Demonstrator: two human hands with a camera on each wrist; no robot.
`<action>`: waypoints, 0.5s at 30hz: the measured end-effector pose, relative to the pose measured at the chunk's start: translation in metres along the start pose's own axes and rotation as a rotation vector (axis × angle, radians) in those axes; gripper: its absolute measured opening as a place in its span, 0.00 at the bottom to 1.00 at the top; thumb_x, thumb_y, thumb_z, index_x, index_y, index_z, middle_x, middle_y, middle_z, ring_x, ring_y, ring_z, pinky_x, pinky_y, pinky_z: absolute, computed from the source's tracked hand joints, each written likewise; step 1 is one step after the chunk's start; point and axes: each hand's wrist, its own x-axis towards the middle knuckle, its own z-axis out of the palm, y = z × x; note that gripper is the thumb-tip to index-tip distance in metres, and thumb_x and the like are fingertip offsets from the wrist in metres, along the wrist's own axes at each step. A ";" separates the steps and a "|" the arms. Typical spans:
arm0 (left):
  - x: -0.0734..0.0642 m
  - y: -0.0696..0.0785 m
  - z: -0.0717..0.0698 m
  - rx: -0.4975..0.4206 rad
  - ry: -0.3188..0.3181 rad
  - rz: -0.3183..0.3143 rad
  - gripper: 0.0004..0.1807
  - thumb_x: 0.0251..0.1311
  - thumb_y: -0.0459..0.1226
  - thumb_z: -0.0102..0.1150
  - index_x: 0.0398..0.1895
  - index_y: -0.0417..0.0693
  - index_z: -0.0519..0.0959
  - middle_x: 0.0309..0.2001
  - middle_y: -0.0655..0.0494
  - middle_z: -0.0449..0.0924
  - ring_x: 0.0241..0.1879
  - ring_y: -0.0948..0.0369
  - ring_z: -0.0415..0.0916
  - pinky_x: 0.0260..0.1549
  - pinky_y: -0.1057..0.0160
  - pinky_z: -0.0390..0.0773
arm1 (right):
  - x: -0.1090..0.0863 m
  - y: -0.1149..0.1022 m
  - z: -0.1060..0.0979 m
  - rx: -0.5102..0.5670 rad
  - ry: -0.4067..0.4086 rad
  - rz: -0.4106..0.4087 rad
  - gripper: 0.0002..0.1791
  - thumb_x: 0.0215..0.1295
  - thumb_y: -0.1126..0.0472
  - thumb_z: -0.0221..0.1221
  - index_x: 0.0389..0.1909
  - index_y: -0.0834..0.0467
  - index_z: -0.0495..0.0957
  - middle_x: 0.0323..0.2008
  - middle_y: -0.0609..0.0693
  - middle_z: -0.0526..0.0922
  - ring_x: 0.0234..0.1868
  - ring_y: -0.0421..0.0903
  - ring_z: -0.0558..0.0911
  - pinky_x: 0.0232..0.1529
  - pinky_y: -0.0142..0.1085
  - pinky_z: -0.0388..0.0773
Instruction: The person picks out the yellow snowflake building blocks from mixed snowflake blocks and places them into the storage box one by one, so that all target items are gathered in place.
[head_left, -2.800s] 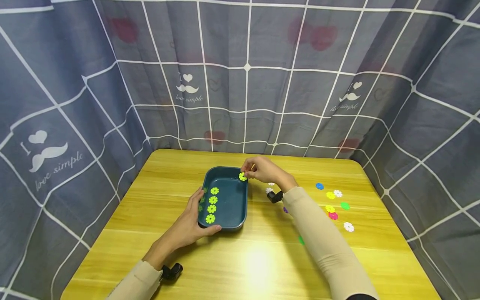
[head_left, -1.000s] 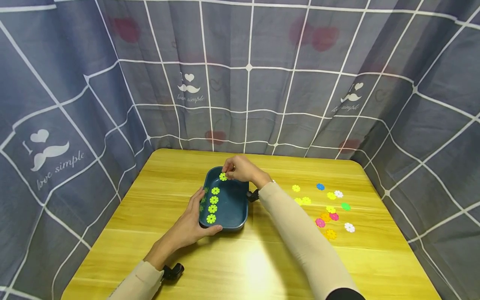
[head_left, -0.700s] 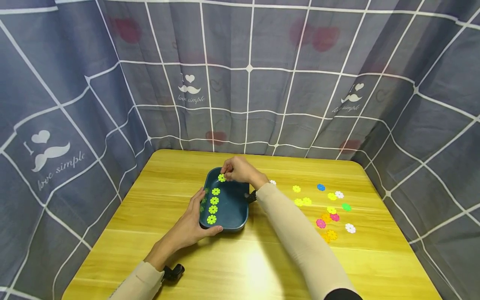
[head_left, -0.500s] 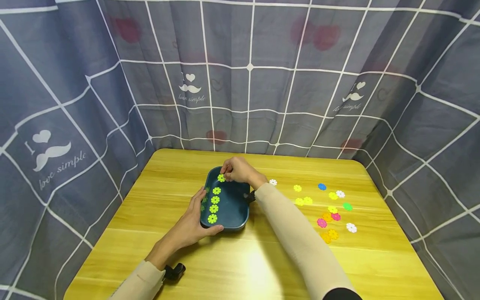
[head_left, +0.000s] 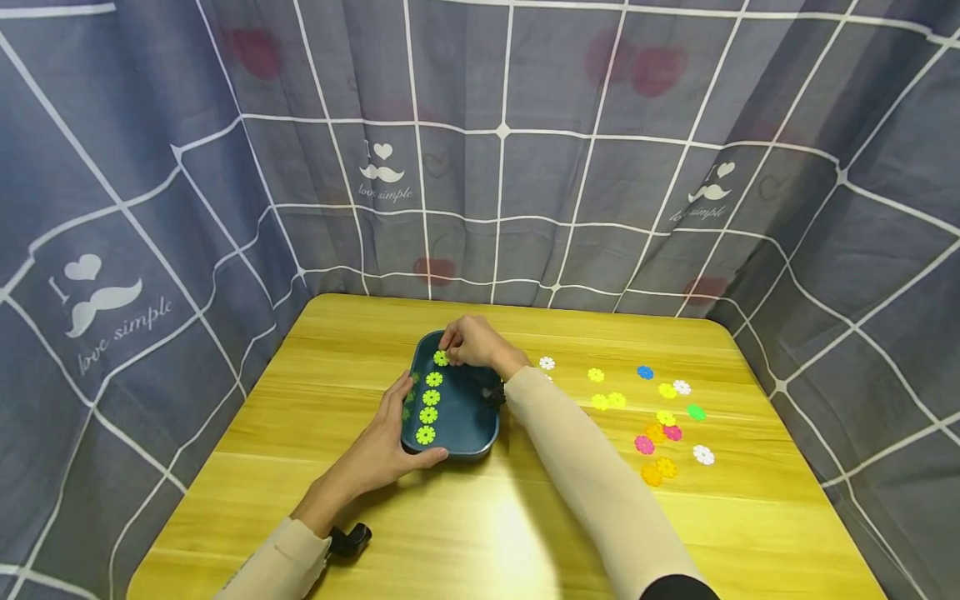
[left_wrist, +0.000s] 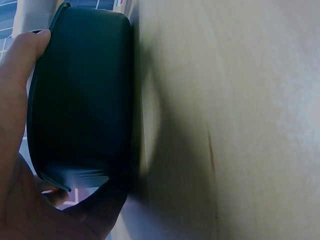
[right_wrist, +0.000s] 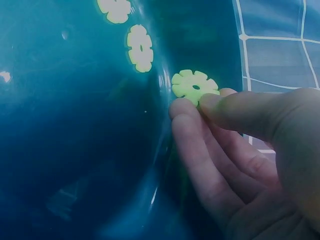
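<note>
Right hand [head_left: 477,343] sitting farther left now, pinching a yellow-green flower disc [head_left: 440,357] in the teal tray [head_left: 463,412], far end, four matching discs [head_left: 431,397] lying nearer (one row), left hand [head_left: 381,442] gripping the tray.

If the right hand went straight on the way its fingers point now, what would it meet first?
Probably the inner wall of the tray near its far left corner, touched first by the flower piece that the right hand pinches. Depth is unclear, so the tray's floor might come sooner.
</note>
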 end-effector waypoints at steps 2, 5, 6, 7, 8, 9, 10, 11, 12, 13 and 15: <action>0.000 0.000 0.000 0.000 -0.001 0.001 0.78 0.63 0.67 0.83 0.98 0.43 0.41 0.98 0.42 0.39 0.92 0.34 0.59 0.85 0.28 0.71 | 0.002 -0.001 0.001 -0.001 0.006 0.004 0.08 0.78 0.74 0.68 0.48 0.65 0.94 0.38 0.57 0.97 0.33 0.44 0.94 0.38 0.33 0.93; 0.000 0.001 0.000 0.000 -0.001 0.004 0.78 0.63 0.67 0.83 0.98 0.43 0.42 0.98 0.42 0.40 0.92 0.34 0.60 0.85 0.29 0.71 | 0.004 -0.002 0.004 -0.002 0.018 0.012 0.07 0.77 0.74 0.70 0.48 0.65 0.95 0.38 0.57 0.97 0.32 0.44 0.95 0.37 0.33 0.93; 0.000 0.001 0.000 -0.002 -0.001 0.003 0.77 0.63 0.67 0.83 0.98 0.43 0.41 0.98 0.42 0.40 0.92 0.34 0.60 0.84 0.29 0.71 | 0.004 -0.002 0.005 0.002 0.021 0.016 0.07 0.76 0.74 0.71 0.48 0.65 0.95 0.38 0.57 0.98 0.32 0.44 0.95 0.37 0.33 0.93; 0.000 0.001 -0.001 -0.003 -0.002 0.003 0.77 0.63 0.67 0.83 0.98 0.44 0.41 0.98 0.42 0.40 0.92 0.34 0.60 0.85 0.29 0.71 | 0.005 -0.002 0.006 0.005 0.023 0.020 0.06 0.76 0.74 0.72 0.48 0.65 0.95 0.38 0.57 0.98 0.32 0.44 0.95 0.37 0.33 0.93; 0.000 0.001 -0.001 -0.004 -0.002 0.003 0.77 0.63 0.67 0.83 0.98 0.44 0.41 0.98 0.42 0.40 0.92 0.34 0.60 0.85 0.28 0.71 | 0.005 -0.003 0.007 0.008 0.026 0.023 0.06 0.75 0.73 0.73 0.47 0.64 0.95 0.38 0.57 0.98 0.32 0.44 0.95 0.37 0.33 0.93; 0.000 0.001 -0.001 -0.004 -0.002 0.002 0.77 0.63 0.67 0.83 0.98 0.44 0.41 0.98 0.42 0.40 0.92 0.34 0.60 0.84 0.28 0.71 | 0.005 -0.003 0.008 0.013 0.029 0.029 0.06 0.75 0.73 0.73 0.47 0.65 0.95 0.39 0.57 0.98 0.32 0.44 0.95 0.37 0.33 0.93; 0.000 0.001 -0.001 -0.004 -0.002 0.002 0.77 0.63 0.67 0.83 0.98 0.44 0.41 0.98 0.42 0.40 0.92 0.34 0.59 0.85 0.28 0.71 | 0.005 -0.003 0.008 0.016 0.030 0.030 0.06 0.75 0.73 0.74 0.47 0.65 0.95 0.39 0.57 0.98 0.32 0.44 0.95 0.36 0.33 0.93; 0.000 0.001 -0.001 -0.003 -0.003 0.002 0.77 0.64 0.67 0.83 0.98 0.44 0.41 0.98 0.42 0.40 0.92 0.34 0.59 0.85 0.28 0.71 | 0.005 -0.004 0.009 0.018 0.033 0.032 0.06 0.74 0.73 0.74 0.47 0.65 0.95 0.39 0.57 0.98 0.32 0.44 0.95 0.36 0.33 0.93; 0.000 0.001 -0.001 -0.004 -0.003 0.002 0.77 0.64 0.67 0.83 0.98 0.44 0.41 0.98 0.42 0.39 0.92 0.34 0.59 0.85 0.28 0.71 | 0.005 -0.004 0.010 0.021 0.035 0.033 0.06 0.74 0.74 0.74 0.48 0.66 0.95 0.40 0.58 0.98 0.32 0.45 0.95 0.36 0.33 0.93; 0.000 0.001 -0.001 -0.003 -0.003 0.002 0.77 0.64 0.67 0.83 0.98 0.44 0.41 0.98 0.42 0.39 0.92 0.34 0.59 0.85 0.28 0.71 | 0.006 -0.004 0.011 0.022 0.037 0.031 0.06 0.75 0.74 0.74 0.48 0.66 0.95 0.40 0.58 0.98 0.32 0.45 0.95 0.36 0.33 0.93; 0.000 0.000 0.000 -0.001 -0.003 0.001 0.77 0.64 0.67 0.83 0.98 0.45 0.41 0.98 0.42 0.39 0.92 0.34 0.58 0.85 0.28 0.71 | 0.006 -0.005 0.012 0.026 0.040 0.032 0.06 0.74 0.74 0.73 0.48 0.67 0.95 0.40 0.59 0.98 0.32 0.46 0.96 0.36 0.33 0.93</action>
